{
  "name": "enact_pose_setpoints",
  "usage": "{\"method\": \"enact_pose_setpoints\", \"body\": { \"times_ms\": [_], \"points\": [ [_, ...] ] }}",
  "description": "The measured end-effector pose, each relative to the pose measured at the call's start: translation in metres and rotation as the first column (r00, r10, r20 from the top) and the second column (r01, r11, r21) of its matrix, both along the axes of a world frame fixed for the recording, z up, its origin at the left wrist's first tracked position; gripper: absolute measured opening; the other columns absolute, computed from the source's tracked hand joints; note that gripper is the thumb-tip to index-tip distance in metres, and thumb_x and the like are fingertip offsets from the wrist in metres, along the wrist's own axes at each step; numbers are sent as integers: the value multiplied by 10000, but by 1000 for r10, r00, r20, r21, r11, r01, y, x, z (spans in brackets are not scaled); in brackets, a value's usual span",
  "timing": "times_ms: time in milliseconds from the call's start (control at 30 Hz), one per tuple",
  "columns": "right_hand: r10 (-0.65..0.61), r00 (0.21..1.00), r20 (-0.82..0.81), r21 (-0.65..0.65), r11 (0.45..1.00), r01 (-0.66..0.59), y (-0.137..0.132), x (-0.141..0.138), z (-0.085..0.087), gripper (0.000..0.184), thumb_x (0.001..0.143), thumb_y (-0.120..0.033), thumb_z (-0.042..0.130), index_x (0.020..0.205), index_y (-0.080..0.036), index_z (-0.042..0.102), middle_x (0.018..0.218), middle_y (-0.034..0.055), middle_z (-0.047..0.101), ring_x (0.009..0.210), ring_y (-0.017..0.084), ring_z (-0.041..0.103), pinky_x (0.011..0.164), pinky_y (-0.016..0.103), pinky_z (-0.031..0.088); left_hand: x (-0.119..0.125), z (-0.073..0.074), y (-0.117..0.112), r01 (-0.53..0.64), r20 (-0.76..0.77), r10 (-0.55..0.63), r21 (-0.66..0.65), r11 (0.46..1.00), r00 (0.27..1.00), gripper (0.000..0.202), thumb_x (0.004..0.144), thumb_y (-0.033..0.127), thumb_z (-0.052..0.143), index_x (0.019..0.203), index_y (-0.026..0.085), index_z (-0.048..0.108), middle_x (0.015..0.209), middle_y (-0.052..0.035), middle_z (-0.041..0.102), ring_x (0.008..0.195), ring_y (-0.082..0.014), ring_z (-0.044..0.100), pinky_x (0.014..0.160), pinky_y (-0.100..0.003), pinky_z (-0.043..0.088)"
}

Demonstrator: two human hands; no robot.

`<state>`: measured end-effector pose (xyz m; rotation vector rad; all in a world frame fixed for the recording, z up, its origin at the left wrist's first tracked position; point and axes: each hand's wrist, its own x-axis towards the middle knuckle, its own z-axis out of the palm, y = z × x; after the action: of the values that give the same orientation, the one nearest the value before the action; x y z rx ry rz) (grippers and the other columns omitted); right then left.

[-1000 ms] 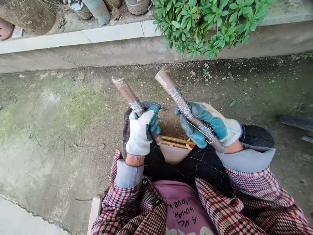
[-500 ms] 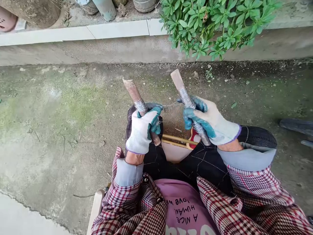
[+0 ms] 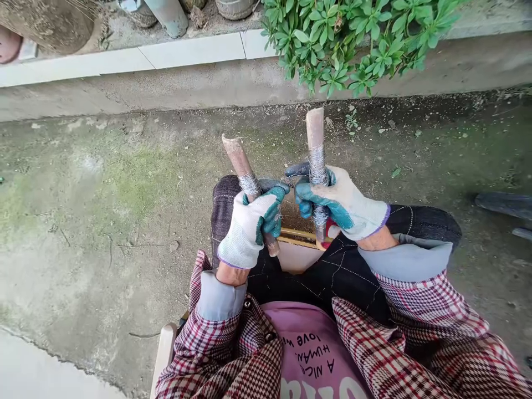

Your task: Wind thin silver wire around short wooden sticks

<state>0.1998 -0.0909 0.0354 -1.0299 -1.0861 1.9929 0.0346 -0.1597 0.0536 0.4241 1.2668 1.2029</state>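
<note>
On my feed the left hand (image 3: 249, 227), in a white knit glove with a teal coated palm, is closed tight around the left stick (image 3: 238, 157). The fist sits just below a band of silver wire winding (image 3: 250, 183), with the fingers curled over its lower turns. The stick leans far and to the left. Its long bare end stands out beyond the fist, and a short stub shows beneath it, over the lap.

The right hand (image 3: 343, 202), gloved the same way, is wrapped around the right stick (image 3: 315, 128). This stick stands almost straight, pointing far. The grip lies on the stick's own wire coil (image 3: 318, 166), which runs from above the fingers down under the palm. The bare tip rises beyond the hand, and the lower end peeks out below it. The two fists are close together, fingertips nearly meeting, just above the knees. I cannot tell whether a strand joins the two coils.

On the pink shirt (image 3: 311, 354), upside down to me, I read "A NIC", "HUMAN," and "love w". The plaid coat (image 3: 415, 332) hides the rest. A leafy plant (image 3: 353, 39) hangs over the far kerb.
</note>
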Motion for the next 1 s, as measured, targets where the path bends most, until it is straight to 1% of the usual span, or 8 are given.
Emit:
{"method": "enact_pose_setpoints", "body": {
  "times_ms": [300,433,567,700,767,867,933,1000],
  "points": [
    [25,996,86,40,999,-29,0,2,-4,375,626,-368,960,768,-197,659,580,-30,620,492,124,556,451,272,523,2,-2,-4,10,3,-10,-21,1000,1000,243,676,305,805,807,185,639,469,115,372,358,-54,318,329,-193,289],
    [9,968,249,204,977,-61,6,9,-7,284,693,-357,901,750,-215,663,597,-17,608,483,140,524,455,316,489,0,1,-2,-15,-52,14,-14,1000,999,279,662,314,818,856,173,675,468,122,379,346,-52,335,337,-189,296],
    [-119,809,576,491,841,-226,14,14,-5,238,731,-264,818,657,-252,592,598,3,578,569,200,562,585,384,501,-4,6,-1,-76,-131,76,-1,997,989,272,652,309,798,851,176,668,448,130,384,330,-55,347,329,-191,300],
    [-182,588,788,503,741,-445,19,16,-4,109,752,-239,756,767,-247,648,739,49,689,721,282,688,736,442,540,-5,7,0,-76,-140,75,-7,997,987,269,663,317,780,864,175,671,444,125,415,330,-60,340,322,-205,330],
    [-194,545,815,497,717,-488,21,18,-6,241,747,-213,743,985,-241,722,898,66,765,812,307,737,784,449,564,-4,4,0,-76,-129,71,-37,996,989,275,650,316,781,857,178,663,438,129,409,324,-60,334,318,-206,327],
    [-196,634,748,565,689,-454,23,23,-11,543,701,-152,755,1236,-242,712,1087,65,799,944,316,761,873,466,593,-3,0,2,-78,-107,70,-75,994,992,273,628,307,777,830,179,645,426,132,399,320,-57,331,312,-200,312],
    [-177,715,677,599,697,-394,26,28,-14,503,696,-159,781,1192,-219,720,1091,75,794,959,320,749,896,498,600,-4,-2,3,-78,-93,71,-75,994,993,276,631,304,779,837,175,646,430,129,411,328,-57,333,311,-198,312],
    [-140,778,612,584,744,-326,27,32,-13,346,692,-192,831,1018,-223,718,991,68,773,896,308,726,845,499,613,-6,-4,3,-78,-80,73,-56,995,994,279,652,307,781,861,169,658,435,127,418,335,-58,331,312,-198,318]
  ]
}}
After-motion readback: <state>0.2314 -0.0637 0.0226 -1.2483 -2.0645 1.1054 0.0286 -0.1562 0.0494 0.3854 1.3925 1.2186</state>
